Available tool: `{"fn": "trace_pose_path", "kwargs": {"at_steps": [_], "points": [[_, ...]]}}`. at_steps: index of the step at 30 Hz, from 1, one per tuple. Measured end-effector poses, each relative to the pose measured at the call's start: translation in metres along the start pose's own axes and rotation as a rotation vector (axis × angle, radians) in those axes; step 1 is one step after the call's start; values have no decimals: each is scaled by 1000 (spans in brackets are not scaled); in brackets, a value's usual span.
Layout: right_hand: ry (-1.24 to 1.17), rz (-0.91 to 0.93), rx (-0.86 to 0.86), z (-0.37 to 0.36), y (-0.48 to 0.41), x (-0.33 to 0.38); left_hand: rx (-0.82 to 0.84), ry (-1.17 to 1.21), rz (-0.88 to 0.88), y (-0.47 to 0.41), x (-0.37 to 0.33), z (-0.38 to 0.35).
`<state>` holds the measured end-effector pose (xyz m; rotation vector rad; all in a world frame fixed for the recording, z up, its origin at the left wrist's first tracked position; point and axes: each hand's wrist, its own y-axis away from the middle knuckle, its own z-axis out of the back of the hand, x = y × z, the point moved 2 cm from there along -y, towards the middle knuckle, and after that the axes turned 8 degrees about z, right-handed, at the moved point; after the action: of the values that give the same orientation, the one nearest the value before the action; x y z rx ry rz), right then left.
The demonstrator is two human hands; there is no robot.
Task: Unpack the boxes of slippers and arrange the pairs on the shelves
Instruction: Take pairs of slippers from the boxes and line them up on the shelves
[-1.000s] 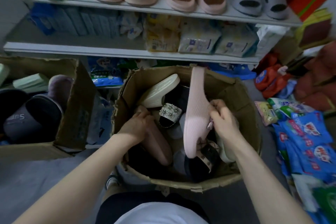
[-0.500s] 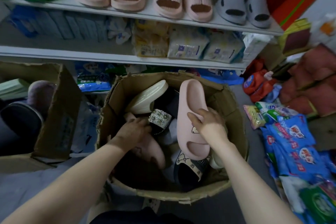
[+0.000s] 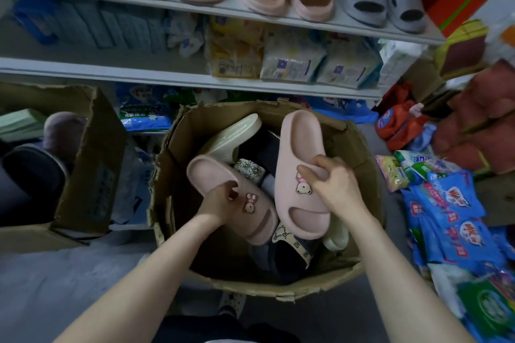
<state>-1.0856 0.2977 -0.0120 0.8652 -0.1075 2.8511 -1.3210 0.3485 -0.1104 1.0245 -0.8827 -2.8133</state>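
Two pale pink slippers with bear charms are held over an open cardboard box (image 3: 359, 147). My left hand (image 3: 218, 203) grips the left pink slipper (image 3: 211, 175) at its strap, sole side down. My right hand (image 3: 331, 184) grips the right pink slipper (image 3: 299, 147) across its strap, its heel pointing away from me. Inside the box lie a cream slipper (image 3: 237, 133), a jewelled dark slipper (image 3: 249, 168) and black slippers with a patterned band (image 3: 292, 245). On the top shelf (image 3: 278, 15) stand pairs of green, pink and grey slippers.
A second cardboard box (image 3: 89, 164) at the left holds dark and mauve slippers. Packaged goods fill the lower shelf (image 3: 139, 75). Blue and green packets (image 3: 451, 209) cover the floor at the right. Red bottles (image 3: 390, 122) stand by the shelf end.
My left hand has pulled the second pink slipper up out of the box and turned it charm side up. My right hand keeps hold of the first pink slipper, now beside it.
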Motion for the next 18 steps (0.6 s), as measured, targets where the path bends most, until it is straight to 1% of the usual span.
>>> {"fn": "trace_pose_path", "kwargs": {"at_steps": [2,6,9,11,12,13,14,16,17,18], "points": [[-14,-8,-59,16,-2,3,-26,-18,-76,13,-15,17],[-77,-25,-206,53,-5,9,-123,-55,-407,33,-61,44],[-87,-11,-308,81,-5,11,-84,-84,-532,27,-96,39],[-92,-18,-338,95,-3,8,-68,-118,-588,19,-116,25],[-92,-31,-339,98,-2,5,-47,-97,-586,15,-124,16],[-93,-44,-333,99,-1,2,3,-21,-553,13,-131,8],[-92,-55,-324,98,1,0,83,107,-498,13,-135,0],[-89,-78,-304,89,3,-5,273,494,-307,18,-136,-9],[-97,-100,-289,82,4,-7,336,655,-225,20,-133,-12],[-118,-124,-266,74,4,-6,375,758,-191,20,-128,-13]]}}
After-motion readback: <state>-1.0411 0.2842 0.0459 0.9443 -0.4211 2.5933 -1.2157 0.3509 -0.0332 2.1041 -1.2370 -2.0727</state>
